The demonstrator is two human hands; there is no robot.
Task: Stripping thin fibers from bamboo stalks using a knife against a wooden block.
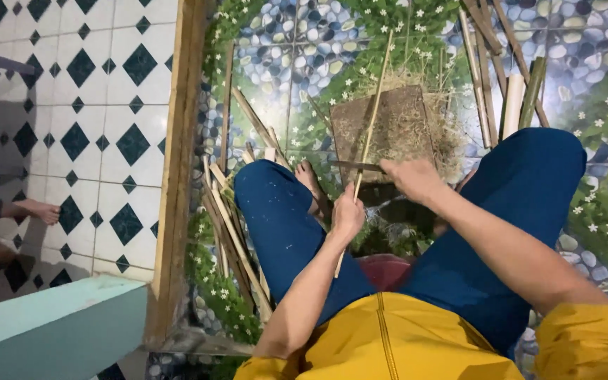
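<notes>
1. Head view: the person sat on the floor with both knees raised, in blue trousers [283,225] and a yellow shirt [388,338], facing a square wooden block [388,127] that lay on the pebble-and-flower patterned floor [297,49].
2. The left hand [347,214], just short of the block's near edge, was closed around a long thin bamboo strip [373,112].
3. That strip ran tilted from below the left hand, up across the block and past its far edge.
4. The right hand [411,176], at the block's near edge, was clenched on a dark knife [355,166]; the blade lay roughly level and met the strip just above the left hand.
5. Dry pale shavings [438,134] were heaped on and around the block, thickest at its right side.
6. A bare foot [311,184] rested just left of the block's near corner.
7. Left of the block, beside the blue leg, lay a loose bundle of split bamboo sticks [230,225].
8. Right of the block, more bamboo pieces [504,84] leaned together, some pale, one green.
9. Well left of the block, beyond a wooden beam [177,155], the diamond-patterned tiles [93,127] carried another person's bare foot [36,210].
</notes>
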